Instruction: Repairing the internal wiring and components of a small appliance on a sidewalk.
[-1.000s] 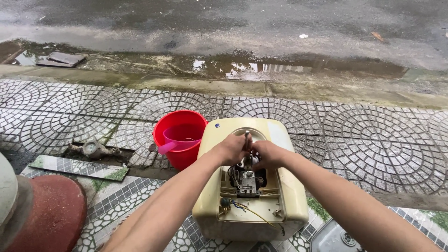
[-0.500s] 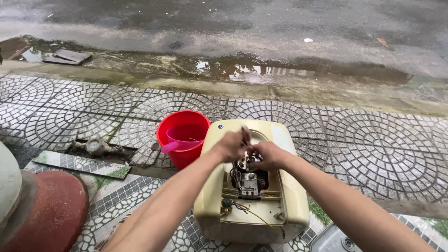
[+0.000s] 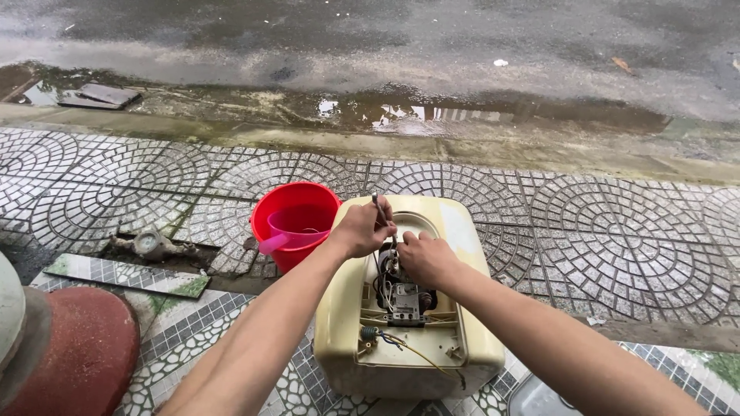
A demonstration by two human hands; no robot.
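Left hand: the left hand (image 3: 361,229) is closed in a fist round a thin metal tool (image 3: 379,208) — its tip sticks up above the knuckles.
Right hand: the right hand (image 3: 425,258) has its fingers curled down into the opening, touching the wiring (image 3: 391,266); whether it grips anything I cannot tell.
Appliance: a cream plastic housing (image 3: 462,339) lies directly under both hands, cover off, with a black part and loose wires (image 3: 408,350) nearer the wrists.
Change: from a second ago both hands stay at the same spot in the opening — only small shifts of fingers and tool, so the work on that fitting goes on.
Beyond the left hand: a red bucket (image 3: 287,202) with a pink scoop (image 3: 291,229).
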